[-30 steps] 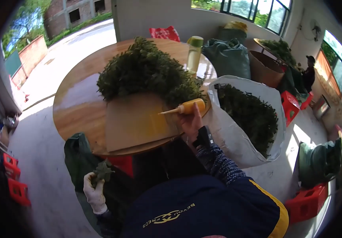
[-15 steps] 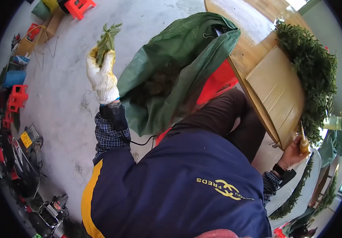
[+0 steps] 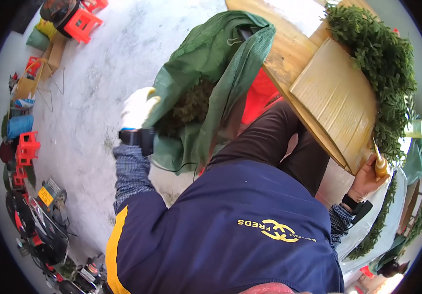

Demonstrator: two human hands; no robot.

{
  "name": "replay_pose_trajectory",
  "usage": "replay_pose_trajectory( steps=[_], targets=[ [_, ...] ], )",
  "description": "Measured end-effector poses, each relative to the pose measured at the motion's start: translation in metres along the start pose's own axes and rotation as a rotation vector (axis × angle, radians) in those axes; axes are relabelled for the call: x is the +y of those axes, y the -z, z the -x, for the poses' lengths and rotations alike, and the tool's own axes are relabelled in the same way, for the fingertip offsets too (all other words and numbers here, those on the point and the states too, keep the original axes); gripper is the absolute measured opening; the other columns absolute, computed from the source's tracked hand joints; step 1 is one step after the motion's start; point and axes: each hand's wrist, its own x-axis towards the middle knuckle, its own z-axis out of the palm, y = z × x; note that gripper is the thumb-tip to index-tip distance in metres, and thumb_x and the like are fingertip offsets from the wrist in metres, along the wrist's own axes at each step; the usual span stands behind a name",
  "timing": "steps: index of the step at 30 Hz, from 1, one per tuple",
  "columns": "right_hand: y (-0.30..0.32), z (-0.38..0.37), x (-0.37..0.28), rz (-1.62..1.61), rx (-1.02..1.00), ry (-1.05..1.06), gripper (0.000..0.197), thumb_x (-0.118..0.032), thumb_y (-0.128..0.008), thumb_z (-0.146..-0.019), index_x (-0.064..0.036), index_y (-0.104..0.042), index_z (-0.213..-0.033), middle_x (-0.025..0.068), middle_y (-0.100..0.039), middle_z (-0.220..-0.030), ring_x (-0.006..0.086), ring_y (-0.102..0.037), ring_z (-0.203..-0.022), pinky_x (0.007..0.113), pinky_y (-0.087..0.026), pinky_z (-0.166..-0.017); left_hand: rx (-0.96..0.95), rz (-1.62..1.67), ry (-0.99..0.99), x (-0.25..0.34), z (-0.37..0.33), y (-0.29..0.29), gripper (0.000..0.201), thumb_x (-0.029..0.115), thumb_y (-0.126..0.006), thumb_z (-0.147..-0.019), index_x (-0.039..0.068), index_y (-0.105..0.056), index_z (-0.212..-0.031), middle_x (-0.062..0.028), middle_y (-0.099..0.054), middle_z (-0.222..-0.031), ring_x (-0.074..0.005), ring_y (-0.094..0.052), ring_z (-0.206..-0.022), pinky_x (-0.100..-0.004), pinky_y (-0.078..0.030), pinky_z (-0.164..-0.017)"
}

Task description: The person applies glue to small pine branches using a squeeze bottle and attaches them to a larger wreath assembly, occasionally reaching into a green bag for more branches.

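My left hand point(image 3: 138, 109), in a white knitted glove, is just left of the mouth of a large green woven sack point(image 3: 223, 44). Motion blurs its fingers, and no sprig shows in it. Inside the sack lies a brownish-green heap of fir sprigs point(image 3: 193, 103). Over at the right, my bare right hand point(image 3: 366, 180) is closed round a small squeeze bottle point(image 3: 381, 167) of amber liquid, its thin nozzle pointing up. The bottle is beside the near corner of a cardboard sheet point(image 3: 336, 88) lying on a wooden table point(image 3: 285, 61).
Piled fir greenery point(image 3: 385, 63) runs along the cardboard's far right side. Beyond it stands a jar of greenish liquid point(image 3: 419, 129). Red stools point(image 3: 82, 25) and a blue roll point(image 3: 20, 126) line the floor's left side, with a motorbike point(image 3: 49, 220) lower down.
My left hand has moved right and slightly down, toward the sack; the fir sprig it held no longer shows. My right hand still grips the bottle. The whole view has shifted a little.
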Motion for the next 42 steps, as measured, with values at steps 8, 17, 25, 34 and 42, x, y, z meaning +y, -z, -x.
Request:
replay_pose_trajectory(
  steps=[8,17,25,34,42],
  targets=[
    [0.031,0.006,-0.001,-0.095,0.003,-0.045,0.048,-0.030,-0.061,-0.088,0.0013,-0.045,-0.121,0.0177,-0.053,-0.120,0.0317,-0.052,-0.111,0.043,-0.042,-0.101,0.051,-0.204,0.013,0.051,-0.071,0.234,0.029,0.013,-0.059,-0.084,-0.001,-0.060,-0.110,-0.0110,-0.066,-0.097,-0.0184,-0.062,-0.090,-0.0295,-0.048,-0.081],
    [0.034,0.008,0.003,-0.182,-0.039,0.001,0.046,-0.032,-0.058,-0.090,0.0005,-0.046,-0.120,0.0181,-0.054,-0.118,0.0296,-0.053,-0.109,0.040,-0.044,-0.097,0.336,-0.162,-0.610,0.242,-0.187,0.279,0.025,0.016,-0.054,-0.090,0.000,-0.060,-0.109,-0.0085,-0.065,-0.092,-0.0149,-0.060,-0.084,-0.0255,-0.046,-0.077],
    [-0.038,0.037,0.007,-0.278,-0.090,-0.003,0.045,-0.035,-0.054,-0.092,0.0003,-0.047,-0.119,0.0180,-0.055,-0.116,0.0290,-0.055,-0.107,0.040,-0.045,-0.096,0.260,0.182,-0.788,0.412,-0.201,0.151,0.052,0.046,-0.062,-0.084,0.003,-0.057,-0.113,-0.0120,-0.065,-0.105,-0.0224,-0.063,-0.092,-0.0315,-0.049,-0.084],
    [-0.125,0.081,-0.002,-0.377,-0.058,-0.101,0.045,-0.035,-0.054,-0.092,-0.0002,-0.047,-0.119,0.0163,-0.055,-0.116,0.0292,-0.055,-0.106,0.039,-0.045,-0.094,0.147,0.141,-0.509,0.448,-0.198,0.091,0.065,0.054,-0.065,-0.078,0.005,-0.049,-0.117,-0.0192,-0.064,-0.099,-0.0319,-0.062,-0.092,-0.0377,-0.050,-0.077],
    [-0.139,0.093,-0.010,-0.470,-0.072,-0.126,0.045,-0.034,-0.054,-0.092,-0.0002,-0.046,-0.120,0.0157,-0.054,-0.116,0.0291,-0.054,-0.105,0.039,-0.044,-0.094,0.193,0.466,-0.539,0.414,-0.245,0.063,0.036,0.027,-0.067,-0.082,0.001,-0.057,-0.104,-0.0154,-0.066,-0.091,-0.0298,-0.065,-0.083,-0.0358,-0.051,-0.072]
  ],
)
